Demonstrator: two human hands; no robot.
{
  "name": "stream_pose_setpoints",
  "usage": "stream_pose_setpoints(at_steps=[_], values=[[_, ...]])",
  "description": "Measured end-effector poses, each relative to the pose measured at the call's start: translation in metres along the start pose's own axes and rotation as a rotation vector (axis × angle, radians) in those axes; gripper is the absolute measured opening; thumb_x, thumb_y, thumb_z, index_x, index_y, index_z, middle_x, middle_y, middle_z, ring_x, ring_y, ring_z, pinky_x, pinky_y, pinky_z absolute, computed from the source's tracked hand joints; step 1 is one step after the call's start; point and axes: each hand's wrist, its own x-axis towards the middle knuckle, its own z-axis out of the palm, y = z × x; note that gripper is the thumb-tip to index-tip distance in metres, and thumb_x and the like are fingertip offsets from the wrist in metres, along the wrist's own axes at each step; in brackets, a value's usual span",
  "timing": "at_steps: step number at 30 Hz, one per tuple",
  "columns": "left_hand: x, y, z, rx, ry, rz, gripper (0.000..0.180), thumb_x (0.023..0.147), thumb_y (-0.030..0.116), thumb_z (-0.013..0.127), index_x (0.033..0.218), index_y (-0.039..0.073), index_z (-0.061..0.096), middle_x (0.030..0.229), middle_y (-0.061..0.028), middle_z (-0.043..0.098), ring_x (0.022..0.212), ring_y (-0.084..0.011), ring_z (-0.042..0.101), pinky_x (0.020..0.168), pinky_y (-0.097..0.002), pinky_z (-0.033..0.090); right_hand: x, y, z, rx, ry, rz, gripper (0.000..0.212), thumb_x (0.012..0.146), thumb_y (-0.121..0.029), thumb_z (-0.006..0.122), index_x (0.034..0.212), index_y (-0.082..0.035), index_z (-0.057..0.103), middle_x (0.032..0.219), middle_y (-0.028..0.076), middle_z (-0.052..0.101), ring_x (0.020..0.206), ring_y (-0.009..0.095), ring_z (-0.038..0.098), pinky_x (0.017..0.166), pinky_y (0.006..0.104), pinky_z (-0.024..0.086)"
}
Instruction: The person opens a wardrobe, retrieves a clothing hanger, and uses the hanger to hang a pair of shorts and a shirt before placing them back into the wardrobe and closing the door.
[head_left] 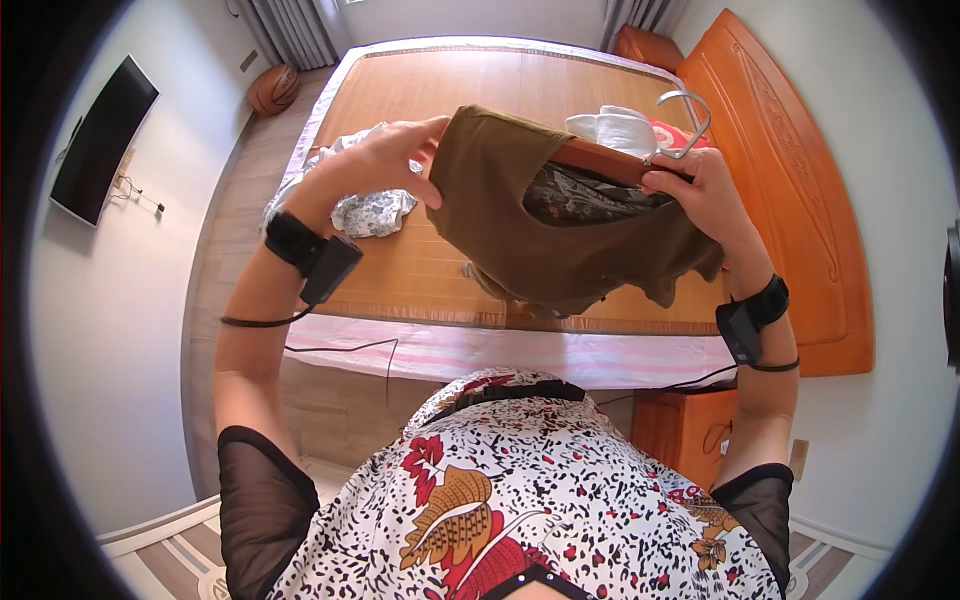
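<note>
An olive-brown top [490, 190] with a dark patterned inside hangs on a wooden clothes hanger [610, 160] with a metal hook, held up over the bed. My right hand [705, 195] grips the hanger close to the base of its hook, thumb on the near side. At the opposite shoulder of the top, my left hand [385, 165] grasps the cloth's edge, its thumb low and its fingers higher, partly behind the fabric. Folds of the top droop below the hanger and conceal its far end.
Beneath is a bed with a tan mat [400, 280]. Crumpled floral cloth [375, 212] lies left, folded white cloth [615, 130] near the wooden headboard [790, 200]. A nightstand [680, 425] stands near right; a basketball [274, 90] rests by the left wall. Cables trail from both wrist straps.
</note>
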Motion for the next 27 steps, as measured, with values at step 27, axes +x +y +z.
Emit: stream_pose_setpoints(at_steps=[27], values=[[0.017,0.003,0.015,-0.461,-0.292,0.122,0.053,0.084,0.021,0.071,0.131,0.007,0.049,0.117,-0.0027,0.060,0.108,-0.0124,0.055,0.093,-0.0275,0.044,-0.026,-0.002,-0.023,0.128,0.058,-0.001,0.023,0.082,-0.008,0.069,0.094,0.012,0.067,0.076,0.011,0.071,0.071,0.010,0.065,0.070,0.0237,0.050]])
